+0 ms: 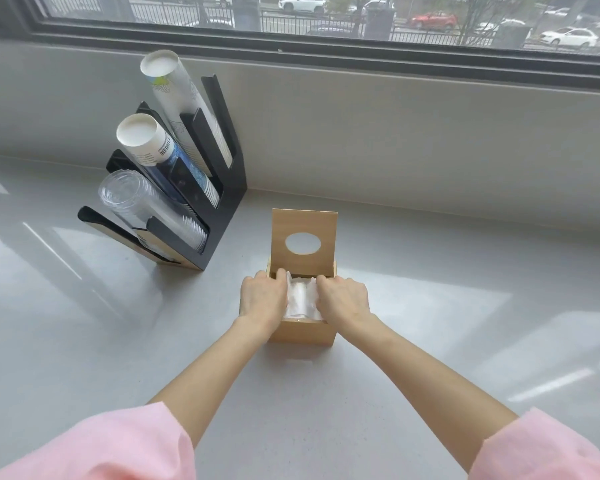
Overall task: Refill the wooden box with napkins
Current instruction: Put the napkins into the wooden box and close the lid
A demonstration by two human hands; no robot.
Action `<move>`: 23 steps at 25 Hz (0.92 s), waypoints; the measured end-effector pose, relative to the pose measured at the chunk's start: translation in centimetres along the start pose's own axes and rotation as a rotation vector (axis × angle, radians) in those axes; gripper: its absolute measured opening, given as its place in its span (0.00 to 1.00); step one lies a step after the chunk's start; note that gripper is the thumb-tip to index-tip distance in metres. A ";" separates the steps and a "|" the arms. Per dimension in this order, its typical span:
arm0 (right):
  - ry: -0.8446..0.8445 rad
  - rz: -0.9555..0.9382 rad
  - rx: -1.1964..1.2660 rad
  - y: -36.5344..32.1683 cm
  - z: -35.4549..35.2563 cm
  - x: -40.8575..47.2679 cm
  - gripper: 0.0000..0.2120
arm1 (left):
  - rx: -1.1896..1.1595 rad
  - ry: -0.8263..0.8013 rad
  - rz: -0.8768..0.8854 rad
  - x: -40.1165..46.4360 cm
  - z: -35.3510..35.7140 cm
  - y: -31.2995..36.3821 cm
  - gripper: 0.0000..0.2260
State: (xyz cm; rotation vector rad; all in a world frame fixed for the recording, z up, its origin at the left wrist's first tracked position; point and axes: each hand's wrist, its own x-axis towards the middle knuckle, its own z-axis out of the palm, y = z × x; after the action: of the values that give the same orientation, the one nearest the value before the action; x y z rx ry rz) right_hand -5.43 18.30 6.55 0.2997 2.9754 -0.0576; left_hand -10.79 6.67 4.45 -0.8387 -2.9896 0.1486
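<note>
A small wooden box (302,331) stands on the grey counter, its hinged lid (304,241) with an oval hole raised upright at the back. White napkins in clear wrap (302,297) fill its open top. My left hand (262,299) grips the left side of the napkins, fingers curled down into the box. Mirroring it, my right hand (343,298) grips the right side. Both hands cover the box's side rims.
A black cup holder (219,188) with two paper cup stacks and a clear plastic cup stack stands at the back left. The grey counter (430,341) runs to a low wall under a window.
</note>
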 end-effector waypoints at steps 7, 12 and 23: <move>0.049 -0.029 -0.008 0.2 0.5 0.1 0.09 | -0.024 0.064 0.040 -0.3 -0.1 -0.6 0.12; 0.160 -0.047 0.005 0.5 -0.3 -0.6 0.07 | 0.005 0.141 0.083 0.1 -0.8 -1.0 0.08; -0.154 -0.279 -0.368 0.5 0.1 1.7 0.11 | 0.260 -0.335 0.343 2.4 -0.6 -0.7 0.10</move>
State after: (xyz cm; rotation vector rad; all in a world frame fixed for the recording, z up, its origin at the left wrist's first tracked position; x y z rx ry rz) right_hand -6.96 19.09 6.16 -0.1568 2.7771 0.4104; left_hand -13.22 7.38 5.11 -1.4026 -2.9808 0.7366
